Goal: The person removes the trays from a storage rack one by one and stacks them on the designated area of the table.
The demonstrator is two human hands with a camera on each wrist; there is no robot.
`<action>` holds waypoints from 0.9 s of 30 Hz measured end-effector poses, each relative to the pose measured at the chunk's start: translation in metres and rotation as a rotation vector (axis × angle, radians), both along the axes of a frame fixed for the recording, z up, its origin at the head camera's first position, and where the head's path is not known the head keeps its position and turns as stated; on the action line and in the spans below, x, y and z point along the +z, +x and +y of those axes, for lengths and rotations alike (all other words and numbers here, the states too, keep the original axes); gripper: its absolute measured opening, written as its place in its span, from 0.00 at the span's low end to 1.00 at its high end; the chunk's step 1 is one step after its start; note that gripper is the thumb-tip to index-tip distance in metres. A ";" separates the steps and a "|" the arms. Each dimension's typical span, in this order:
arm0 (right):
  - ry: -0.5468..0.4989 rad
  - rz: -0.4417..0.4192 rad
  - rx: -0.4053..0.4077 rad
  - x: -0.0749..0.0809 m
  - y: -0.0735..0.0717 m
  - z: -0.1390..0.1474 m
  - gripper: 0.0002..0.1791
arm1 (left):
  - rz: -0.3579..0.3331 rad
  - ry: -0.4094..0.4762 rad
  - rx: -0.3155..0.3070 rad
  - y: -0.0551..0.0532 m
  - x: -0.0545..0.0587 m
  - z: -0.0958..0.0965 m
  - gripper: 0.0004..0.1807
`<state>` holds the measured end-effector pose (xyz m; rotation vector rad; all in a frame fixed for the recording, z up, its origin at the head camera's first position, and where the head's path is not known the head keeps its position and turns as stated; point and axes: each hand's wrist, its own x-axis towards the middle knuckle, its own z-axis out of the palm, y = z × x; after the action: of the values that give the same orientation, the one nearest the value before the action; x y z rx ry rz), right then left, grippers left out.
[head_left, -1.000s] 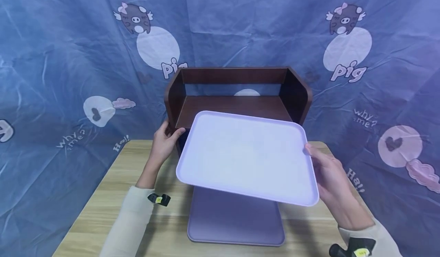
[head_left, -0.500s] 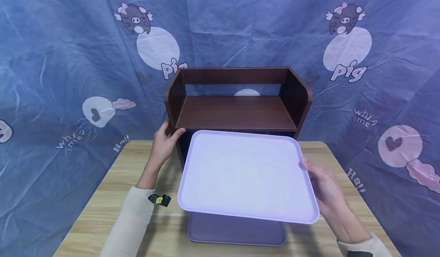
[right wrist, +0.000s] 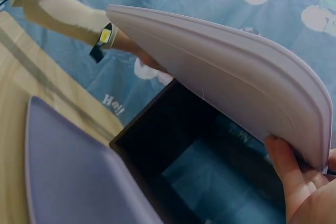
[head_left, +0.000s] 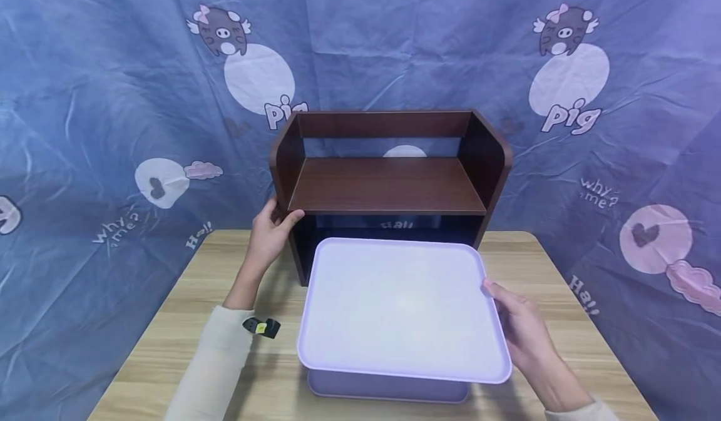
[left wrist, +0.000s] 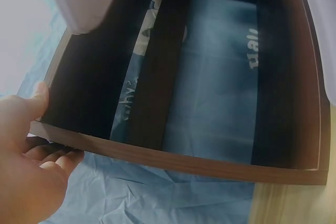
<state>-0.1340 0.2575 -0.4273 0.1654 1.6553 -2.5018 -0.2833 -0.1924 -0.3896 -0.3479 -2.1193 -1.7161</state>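
A pale lilac rectangular tray (head_left: 402, 308) is held in the air by my right hand (head_left: 524, 327), which pinches its right edge with the thumb on top. In the right wrist view the tray's underside (right wrist: 236, 72) shows, with fingers beneath it. My left hand (head_left: 270, 233) grips the left side panel of a dark brown two-tier shelf (head_left: 388, 186), near its upper board; the left wrist view shows thumb and fingers on either side of the panel edge. Below the held tray, a second purple tray (head_left: 388, 388) lies on the table, mostly hidden from the head view.
The wooden table (head_left: 186, 327) carries the shelf at its back. Behind hangs a blue cloth (head_left: 360, 45) with printed pigs and words. The shelf's lower compartment (head_left: 388, 222) opens toward me behind the held tray.
My right hand has lowered the pale tray toward me, uncovering the shelf's upper board and lower opening and covering more of the purple tray. My left hand stays on the shelf.
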 end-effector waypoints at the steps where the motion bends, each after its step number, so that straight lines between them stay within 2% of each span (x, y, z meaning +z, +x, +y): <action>1: 0.002 -0.003 0.005 -0.003 0.000 0.000 0.22 | 0.001 0.002 -0.001 0.000 0.000 0.000 0.34; 9: 0.055 -0.027 -0.007 -0.029 0.001 -0.003 0.20 | -0.007 0.008 -0.007 0.000 0.001 0.000 0.34; 18: 0.062 -0.089 -0.056 -0.056 0.002 -0.009 0.18 | 0.002 -0.007 -0.009 0.001 0.001 -0.001 0.33; 27: 0.108 -0.148 -0.110 -0.078 -0.001 -0.016 0.15 | -0.018 0.005 -0.017 0.001 0.003 -0.002 0.34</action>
<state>-0.1350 0.2418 -0.5049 0.4529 1.7656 -2.4091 -0.2825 -0.1944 -0.3865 -0.3508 -2.1302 -1.7407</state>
